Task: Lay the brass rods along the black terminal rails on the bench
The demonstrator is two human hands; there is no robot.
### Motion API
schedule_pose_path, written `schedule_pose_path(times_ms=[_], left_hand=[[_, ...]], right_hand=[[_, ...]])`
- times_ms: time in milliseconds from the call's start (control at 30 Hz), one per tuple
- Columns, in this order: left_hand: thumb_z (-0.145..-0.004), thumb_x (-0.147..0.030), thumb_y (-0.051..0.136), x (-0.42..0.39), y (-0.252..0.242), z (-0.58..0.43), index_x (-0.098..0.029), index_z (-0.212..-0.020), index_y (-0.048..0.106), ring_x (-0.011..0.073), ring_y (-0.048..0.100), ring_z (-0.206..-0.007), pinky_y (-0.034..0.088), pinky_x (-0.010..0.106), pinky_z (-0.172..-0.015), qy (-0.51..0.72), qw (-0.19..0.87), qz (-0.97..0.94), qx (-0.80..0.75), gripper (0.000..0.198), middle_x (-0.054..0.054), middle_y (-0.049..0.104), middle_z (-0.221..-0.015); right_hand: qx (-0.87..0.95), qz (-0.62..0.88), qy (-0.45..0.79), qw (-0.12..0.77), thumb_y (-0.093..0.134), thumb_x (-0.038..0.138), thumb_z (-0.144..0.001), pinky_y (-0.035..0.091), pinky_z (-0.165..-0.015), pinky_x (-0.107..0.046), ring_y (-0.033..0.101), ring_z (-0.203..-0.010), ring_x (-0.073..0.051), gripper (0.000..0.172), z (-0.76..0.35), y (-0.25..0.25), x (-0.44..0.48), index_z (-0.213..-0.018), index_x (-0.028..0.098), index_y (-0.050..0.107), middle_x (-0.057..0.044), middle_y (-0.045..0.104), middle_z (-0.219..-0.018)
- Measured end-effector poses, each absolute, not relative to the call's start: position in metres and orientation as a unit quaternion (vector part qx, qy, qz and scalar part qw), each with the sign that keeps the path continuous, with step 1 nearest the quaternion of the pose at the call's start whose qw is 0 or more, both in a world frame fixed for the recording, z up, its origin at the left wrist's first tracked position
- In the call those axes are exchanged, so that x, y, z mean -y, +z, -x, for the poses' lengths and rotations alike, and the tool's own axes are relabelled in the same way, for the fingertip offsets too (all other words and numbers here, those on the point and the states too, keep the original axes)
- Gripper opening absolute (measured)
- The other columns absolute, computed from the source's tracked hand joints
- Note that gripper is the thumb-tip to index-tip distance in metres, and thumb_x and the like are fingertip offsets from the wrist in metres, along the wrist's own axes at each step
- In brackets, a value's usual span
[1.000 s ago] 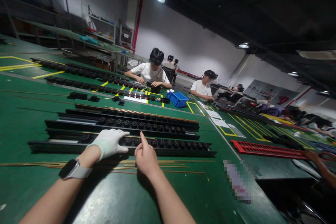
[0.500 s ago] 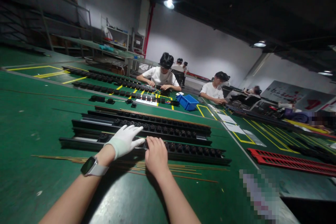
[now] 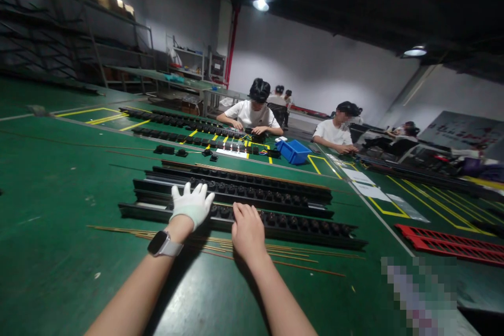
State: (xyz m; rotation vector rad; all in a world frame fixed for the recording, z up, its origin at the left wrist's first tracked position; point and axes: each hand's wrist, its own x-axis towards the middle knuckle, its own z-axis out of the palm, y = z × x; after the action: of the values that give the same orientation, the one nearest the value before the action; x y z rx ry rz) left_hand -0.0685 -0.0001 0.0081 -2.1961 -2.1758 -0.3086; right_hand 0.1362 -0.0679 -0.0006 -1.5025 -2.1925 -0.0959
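My left hand (image 3: pixel 191 203), in a white glove, is spread open over the left part of the nearest black channel (image 3: pixel 157 212), palm down. Beside it, my bare right hand (image 3: pixel 249 228) bends over the same channel, its fingers close together and curled down. What lies under those fingertips is hidden. A thin brass-coloured rod (image 3: pixel 225 203) shows along the channel just left of them. Round black parts (image 3: pixel 299 222) sit in a row inside the channel. Several loose brass-coloured rods (image 3: pixel 118 229) lie on the table in front of it, partly under my wrists.
Behind stand more black channels (image 3: pixel 271 198) with similar parts. Farther off are rows of black blocks (image 3: pixel 169 139), a blue bin (image 3: pixel 293 151) and a co-worker (image 3: pixel 254 115). A second person (image 3: pixel 334 131) sits to the right. A red slatted panel (image 3: pixel 444 244) lies at right.
My left hand has lifted its thumb away from my right hand and spread its fingers, moving slightly left along the channel. My right hand stays at the channel. The camera view has turned left.
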Motion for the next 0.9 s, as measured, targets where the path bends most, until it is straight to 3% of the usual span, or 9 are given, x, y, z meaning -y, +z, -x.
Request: schedule_pose_path(times_ms=[100,200,367,500,667,900], left_hand=[[-0.101,-0.055,0.027,-0.005,0.007,0.077,-0.028,-0.152,0.053,0.0477,0.033,-0.15,0.012,0.078,-0.117,-0.092,-0.016,0.694,0.714,0.064,0.01,0.049,-0.161],[-0.1,-0.058,0.027,-0.012,0.005,0.087,-0.028,-0.155,0.049,0.0493,0.028,-0.152,0.009,0.079,-0.116,-0.122,0.016,0.679,0.724,0.067,0.01,0.044,-0.165],[-0.099,-0.058,0.028,-0.021,-0.003,0.101,-0.03,-0.148,0.058,0.0476,0.031,-0.151,0.016,0.073,-0.117,-0.085,-0.031,0.681,0.726,0.064,0.008,0.047,-0.163],[-0.097,-0.06,0.029,-0.023,-0.005,0.1,-0.024,-0.151,0.055,0.0507,0.029,-0.151,0.013,0.074,-0.118,-0.11,0.012,0.675,0.73,0.069,0.012,0.046,-0.164],[-0.096,-0.059,0.035,-0.025,-0.009,0.1,-0.032,-0.144,0.063,0.0483,0.031,-0.151,0.018,0.07,-0.119,-0.098,-0.022,0.685,0.721,0.061,0.009,0.051,-0.16],[-0.095,-0.057,0.038,-0.024,-0.008,0.089,-0.028,-0.152,0.054,0.0475,0.023,-0.154,0.008,0.07,-0.123,-0.148,0.002,0.701,0.697,0.066,0.01,0.044,-0.165]], right_hand=[[0.802,0.549,-0.029,0.236,0.055,0.014,-0.093,0.029,-0.126,-0.043,0.052,-0.133,-0.023,0.057,-0.137,0.001,0.068,-0.15,0.016,0.055,-0.011,0.064,-0.143],[0.8,0.551,-0.028,0.235,0.055,0.015,-0.093,0.029,-0.126,-0.042,0.052,-0.133,-0.022,0.057,-0.137,0.001,0.068,-0.151,0.017,0.055,-0.01,0.064,-0.143],[0.798,0.549,-0.022,0.248,0.054,0.017,-0.094,0.028,-0.127,-0.042,0.052,-0.132,-0.022,0.056,-0.137,0.001,0.067,-0.15,0.018,0.054,-0.009,0.064,-0.142],[0.799,0.547,-0.018,0.248,0.054,0.017,-0.095,0.029,-0.126,-0.043,0.052,-0.133,-0.023,0.056,-0.138,0.001,0.067,-0.151,0.019,0.054,-0.009,0.064,-0.142],[0.801,0.551,-0.029,0.23,0.056,0.019,-0.094,0.031,-0.125,-0.043,0.053,-0.132,-0.022,0.058,-0.138,0.004,0.067,-0.152,0.02,0.052,-0.009,0.064,-0.142],[0.802,0.546,-0.022,0.241,0.055,0.021,-0.095,0.03,-0.126,-0.043,0.053,-0.132,-0.023,0.058,-0.139,0.005,0.068,-0.153,0.019,0.051,-0.009,0.065,-0.141]])
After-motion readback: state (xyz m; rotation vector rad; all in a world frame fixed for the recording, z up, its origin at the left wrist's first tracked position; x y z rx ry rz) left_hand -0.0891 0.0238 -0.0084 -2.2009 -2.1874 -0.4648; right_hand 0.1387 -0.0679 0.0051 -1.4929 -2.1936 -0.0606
